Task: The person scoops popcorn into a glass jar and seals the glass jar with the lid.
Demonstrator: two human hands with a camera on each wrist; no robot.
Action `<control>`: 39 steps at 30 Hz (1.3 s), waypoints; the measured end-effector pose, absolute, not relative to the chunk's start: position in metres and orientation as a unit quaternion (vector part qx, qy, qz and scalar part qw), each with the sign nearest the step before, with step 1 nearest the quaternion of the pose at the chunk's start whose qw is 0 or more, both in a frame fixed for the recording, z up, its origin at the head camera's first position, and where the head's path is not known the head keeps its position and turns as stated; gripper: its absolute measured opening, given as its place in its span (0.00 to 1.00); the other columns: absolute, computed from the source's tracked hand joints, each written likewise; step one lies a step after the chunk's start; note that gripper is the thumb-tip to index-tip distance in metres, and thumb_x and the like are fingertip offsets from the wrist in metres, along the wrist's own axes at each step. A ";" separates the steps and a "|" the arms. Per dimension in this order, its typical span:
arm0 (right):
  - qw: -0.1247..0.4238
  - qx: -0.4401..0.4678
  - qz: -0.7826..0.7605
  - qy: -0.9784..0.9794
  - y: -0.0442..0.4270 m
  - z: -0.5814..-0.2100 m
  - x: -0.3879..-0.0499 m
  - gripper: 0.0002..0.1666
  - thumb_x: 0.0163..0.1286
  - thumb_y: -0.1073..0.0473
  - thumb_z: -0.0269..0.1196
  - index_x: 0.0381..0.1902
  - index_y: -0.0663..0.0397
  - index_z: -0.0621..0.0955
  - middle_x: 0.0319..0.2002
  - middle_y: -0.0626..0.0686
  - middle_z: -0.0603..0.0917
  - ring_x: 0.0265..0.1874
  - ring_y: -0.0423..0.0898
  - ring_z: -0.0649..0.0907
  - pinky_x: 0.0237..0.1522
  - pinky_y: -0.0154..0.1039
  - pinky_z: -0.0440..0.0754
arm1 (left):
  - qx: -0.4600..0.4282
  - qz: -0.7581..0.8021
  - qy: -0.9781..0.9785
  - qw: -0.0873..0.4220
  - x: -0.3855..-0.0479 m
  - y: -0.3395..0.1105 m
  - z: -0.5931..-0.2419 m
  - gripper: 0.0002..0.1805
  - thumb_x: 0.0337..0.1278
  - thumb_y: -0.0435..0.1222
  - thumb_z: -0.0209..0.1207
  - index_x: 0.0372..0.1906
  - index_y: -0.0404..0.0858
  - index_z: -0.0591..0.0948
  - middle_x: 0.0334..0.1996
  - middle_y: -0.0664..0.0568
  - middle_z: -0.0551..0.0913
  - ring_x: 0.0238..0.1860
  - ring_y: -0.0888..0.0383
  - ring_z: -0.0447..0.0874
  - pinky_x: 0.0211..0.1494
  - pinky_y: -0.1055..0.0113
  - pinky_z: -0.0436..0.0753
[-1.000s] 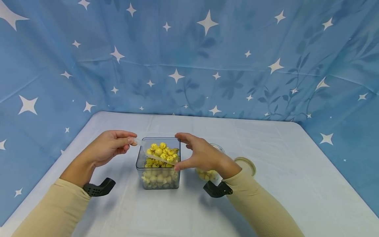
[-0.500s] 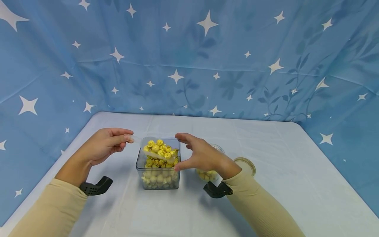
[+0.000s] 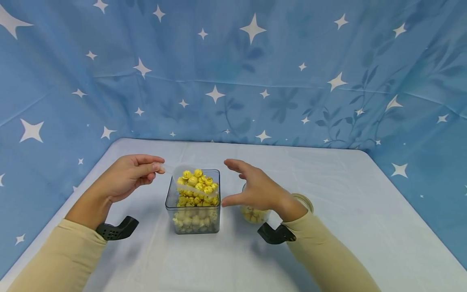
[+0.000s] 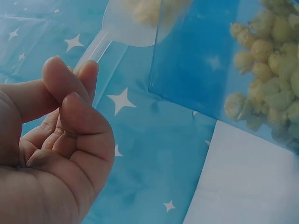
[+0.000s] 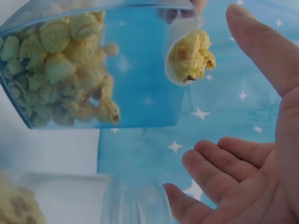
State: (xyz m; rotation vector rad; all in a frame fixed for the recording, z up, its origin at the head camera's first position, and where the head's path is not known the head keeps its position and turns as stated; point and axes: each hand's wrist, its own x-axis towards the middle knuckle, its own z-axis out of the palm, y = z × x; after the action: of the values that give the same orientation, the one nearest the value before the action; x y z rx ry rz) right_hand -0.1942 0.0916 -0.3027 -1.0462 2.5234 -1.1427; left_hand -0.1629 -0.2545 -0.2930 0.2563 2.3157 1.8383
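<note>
The left hand (image 3: 127, 176) pinches the handle of a translucent scoop (image 4: 135, 28) between thumb and fingers. Yellow popcorn (image 5: 191, 55) fills the scoop, which is held at the top of a clear grey square bin (image 3: 192, 221). More popcorn (image 4: 275, 60) lies inside the bin. Just right of the bin, the right hand (image 3: 260, 188) is held with thumb and fingers spread apart, touching nothing. In the right wrist view its palm (image 5: 252, 186) faces the bin.
A clear round jar (image 3: 253, 215) holding popcorn stands right of the bin, partly hidden behind the right hand. A gold-rimmed round lid (image 3: 308, 202) lies behind the right wrist on the white table (image 3: 365, 211). A blue starry curtain (image 3: 233, 61) hangs behind.
The loaded scoop has risen with the left hand moving slightly left and up. The right hand has let go of the bin's right side and moved a little to the right.
</note>
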 end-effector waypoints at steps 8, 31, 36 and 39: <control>0.071 -0.338 -0.392 0.852 0.112 -0.299 -0.194 0.58 0.55 0.48 0.79 0.76 0.56 0.62 0.73 0.53 0.67 0.71 0.52 0.67 0.67 0.52 0.68 | 0.095 0.622 0.773 0.083 -0.164 -0.249 -0.287 0.25 0.77 0.35 0.51 0.66 0.19 0.66 0.40 0.53 0.82 0.33 0.64 0.75 0.43 0.70 0.80; 0.042 -0.261 -0.408 0.874 0.162 -0.320 -0.191 0.53 0.54 0.49 0.79 0.72 0.59 0.66 0.69 0.57 0.70 0.68 0.56 0.70 0.63 0.57 0.72 | 0.111 0.643 0.753 0.083 -0.170 -0.225 -0.285 0.25 0.77 0.35 0.52 0.66 0.20 0.66 0.41 0.53 0.82 0.32 0.63 0.75 0.43 0.70 0.79; 0.042 -0.248 -0.417 0.874 0.165 -0.328 -0.192 0.55 0.53 0.49 0.80 0.72 0.61 0.66 0.69 0.59 0.70 0.68 0.56 0.70 0.62 0.55 0.74 | 0.109 0.649 0.748 0.084 -0.173 -0.213 -0.283 0.24 0.77 0.34 0.51 0.66 0.20 0.67 0.39 0.53 0.81 0.32 0.63 0.74 0.42 0.70 0.79; 0.048 -0.239 -0.422 0.873 0.166 -0.331 -0.192 0.56 0.53 0.49 0.80 0.72 0.62 0.65 0.69 0.60 0.70 0.67 0.57 0.70 0.62 0.55 0.74 | 0.109 0.650 0.747 0.085 -0.175 -0.205 -0.283 0.23 0.78 0.34 0.51 0.65 0.20 0.68 0.39 0.52 0.81 0.32 0.63 0.74 0.41 0.69 0.78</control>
State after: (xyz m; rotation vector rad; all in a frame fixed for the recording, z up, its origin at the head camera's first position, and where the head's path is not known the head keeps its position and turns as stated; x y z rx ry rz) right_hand -0.1921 0.1663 -0.3309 -0.7298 2.6630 -1.2856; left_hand -0.1753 -0.2047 -0.2828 0.3240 2.2292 1.9382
